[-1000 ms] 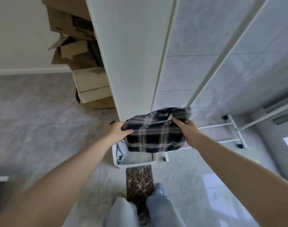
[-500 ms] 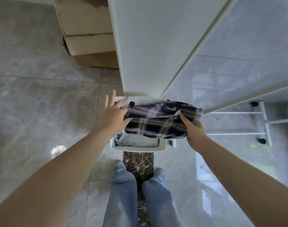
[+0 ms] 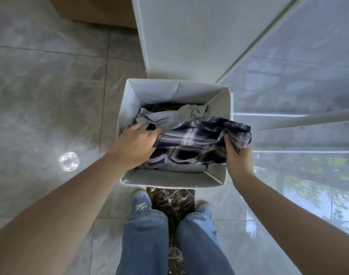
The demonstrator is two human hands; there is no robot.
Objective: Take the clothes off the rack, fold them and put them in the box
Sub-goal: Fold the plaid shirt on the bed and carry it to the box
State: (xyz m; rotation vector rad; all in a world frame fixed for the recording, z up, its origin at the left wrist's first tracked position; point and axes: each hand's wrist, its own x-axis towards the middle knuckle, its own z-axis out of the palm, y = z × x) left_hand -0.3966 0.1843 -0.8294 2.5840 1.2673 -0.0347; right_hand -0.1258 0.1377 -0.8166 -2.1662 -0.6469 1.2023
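Your right hand point(image 3: 238, 158) pinches the folded plaid shirt point(image 3: 191, 144) over the white box point(image 3: 169, 178), left hand point(image 3: 134, 144) seemingly tucked under it; overhanging right edge may snag the rim.

You have soft, cool daylight from the right, where the glossy grey tiled floor point(image 3: 288, 205) mirrors bright window glare and green foliage. A small round highlight point(image 3: 69, 161) gleams at left. Inside the white fabric box point(image 3: 169, 179) it is dimmer. Wide-angle distortion stretches your forearms at the edges; focus is fairly sharp.
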